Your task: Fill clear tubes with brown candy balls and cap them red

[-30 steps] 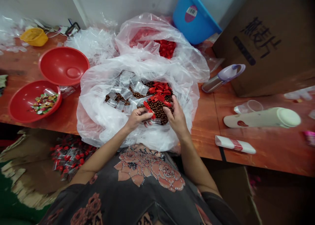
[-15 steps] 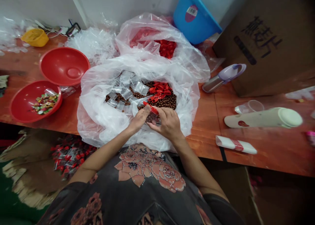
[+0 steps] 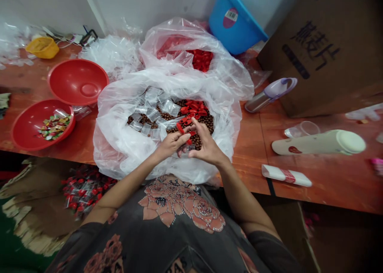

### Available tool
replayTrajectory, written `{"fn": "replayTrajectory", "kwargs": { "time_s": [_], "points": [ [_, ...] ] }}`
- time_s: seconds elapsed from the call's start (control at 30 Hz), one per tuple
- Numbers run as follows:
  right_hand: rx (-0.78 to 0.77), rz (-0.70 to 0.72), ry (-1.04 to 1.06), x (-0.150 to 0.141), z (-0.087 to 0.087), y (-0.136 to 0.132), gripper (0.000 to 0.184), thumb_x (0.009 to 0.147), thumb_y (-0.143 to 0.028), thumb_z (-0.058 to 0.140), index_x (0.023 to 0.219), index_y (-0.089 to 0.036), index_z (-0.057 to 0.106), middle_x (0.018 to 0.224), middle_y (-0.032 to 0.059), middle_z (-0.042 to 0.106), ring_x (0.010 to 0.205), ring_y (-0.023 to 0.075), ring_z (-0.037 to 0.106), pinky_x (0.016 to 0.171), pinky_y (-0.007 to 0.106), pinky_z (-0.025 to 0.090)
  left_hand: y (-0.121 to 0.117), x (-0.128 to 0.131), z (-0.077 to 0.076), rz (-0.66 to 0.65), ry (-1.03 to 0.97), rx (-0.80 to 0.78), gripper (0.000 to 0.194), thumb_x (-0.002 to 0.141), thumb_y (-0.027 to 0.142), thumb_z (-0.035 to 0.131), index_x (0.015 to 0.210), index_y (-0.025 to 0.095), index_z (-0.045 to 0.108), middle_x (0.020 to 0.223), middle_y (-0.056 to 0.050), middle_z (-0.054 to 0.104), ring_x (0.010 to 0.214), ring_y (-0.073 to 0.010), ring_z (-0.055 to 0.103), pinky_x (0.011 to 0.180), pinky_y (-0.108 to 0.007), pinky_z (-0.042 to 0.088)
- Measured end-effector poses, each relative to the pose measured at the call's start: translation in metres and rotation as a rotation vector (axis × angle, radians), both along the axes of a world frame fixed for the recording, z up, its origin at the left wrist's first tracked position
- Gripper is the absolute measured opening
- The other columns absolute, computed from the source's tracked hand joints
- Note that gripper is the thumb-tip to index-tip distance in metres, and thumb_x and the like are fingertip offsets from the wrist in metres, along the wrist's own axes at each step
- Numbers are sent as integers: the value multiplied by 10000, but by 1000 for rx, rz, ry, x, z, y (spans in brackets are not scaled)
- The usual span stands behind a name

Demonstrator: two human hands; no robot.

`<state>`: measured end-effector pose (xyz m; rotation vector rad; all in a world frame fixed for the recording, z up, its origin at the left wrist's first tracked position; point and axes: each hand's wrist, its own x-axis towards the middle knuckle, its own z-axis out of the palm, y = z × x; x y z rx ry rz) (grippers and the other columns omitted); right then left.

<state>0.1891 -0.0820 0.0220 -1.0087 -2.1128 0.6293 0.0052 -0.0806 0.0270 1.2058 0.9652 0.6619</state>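
Note:
A big clear plastic bag (image 3: 119,145) lies open on the table edge in front of me, holding brown beads (image 3: 206,123), red plastic pieces (image 3: 193,107) and several small clear pouches (image 3: 151,113). My left hand (image 3: 170,144) is closed, pinching a small clear pouch (image 3: 188,145) with a red piece at its mouth. My right hand (image 3: 205,145) meets it from the right, fingers pinched on the same pouch just above the beads.
Two red bowls (image 3: 78,79) (image 3: 26,119) stand at left, the nearer one holding wrapped sweets. A second bag of red pieces (image 3: 203,59), a blue bucket (image 3: 233,26), a cardboard box (image 3: 323,50), a lidded jug (image 3: 271,95) and a white cylinder (image 3: 320,143) sit behind and right. Filled pouches (image 3: 80,187) lie below the table.
My right hand left the bead pile and came back to join the left hand at the small pouch; both hands now work it together slightly nearer the beads.

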Motion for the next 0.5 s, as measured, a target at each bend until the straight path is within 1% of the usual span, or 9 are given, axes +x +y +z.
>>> {"fn": "replayTrajectory", "kwargs": {
  "time_s": [0.03,0.1,0.13,0.2,0.27,0.33,0.37,0.43,0.5],
  "points": [
    [-5,10,42,1,4,4,970,785,-817,466,1547,-271,218,1415,138,459,1290,309,452,1063,513,404,1,-4,3,-97,43,10,533,828,655,577,696,139,590,570,-8,592,406,-77,515,407,-203,400],
    [17,54,89,1,12,12,899,803,-851,337,1521,-310,308,1469,114,435,1346,314,412,1093,531,373,3,-10,6,-268,126,36,498,828,622,608,701,140,604,572,-13,600,397,-70,505,394,-192,383],
    [25,104,93,1,15,15,848,820,-845,298,1485,-325,379,1450,98,474,1336,308,432,1092,533,371,4,-12,7,-324,154,47,482,831,605,616,704,140,608,577,-16,606,401,-68,506,395,-187,380],
    [33,189,72,0,20,17,737,852,-807,321,1380,-330,512,1316,75,598,1237,284,526,1053,514,406,3,-13,5,-355,165,51,468,832,597,620,726,142,612,595,-16,612,421,-71,517,404,-182,390],
    [70,173,26,0,22,14,641,844,-756,460,1270,-295,591,1167,75,662,1116,271,587,989,484,451,2,-13,3,-310,134,49,492,813,632,617,736,146,603,599,-4,596,431,-75,518,409,-187,404],
    [142,72,-31,0,22,6,600,818,-680,596,1228,-242,599,1117,101,668,1062,279,598,946,469,472,0,-12,1,-230,90,63,526,800,670,603,766,145,612,602,9,569,445,-78,517,421,-194,416],
    [171,23,-60,0,21,1,605,814,-646,630,1240,-219,582,1113,117,665,1047,286,599,931,466,478,-1,-12,0,-180,62,76,545,801,686,589,807,143,630,609,12,560,460,-81,520,435,-198,423],
    [187,-52,-122,-4,16,-9,642,826,-602,645,1299,-186,522,1124,144,657,1033,301,595,910,467,485,-3,-11,1,-55,-3,85,602,830,710,529,967,141,667,651,3,572,511,-90,540,482,-208,445],
    [170,-117,-179,-9,10,-18,707,829,-597,642,1357,-168,450,1149,164,636,1038,320,582,908,484,484,-5,-10,4,61,-55,51,683,866,731,439,1173,157,647,707,-20,611,570,-110,570,538,-227,468]
  ]
}}
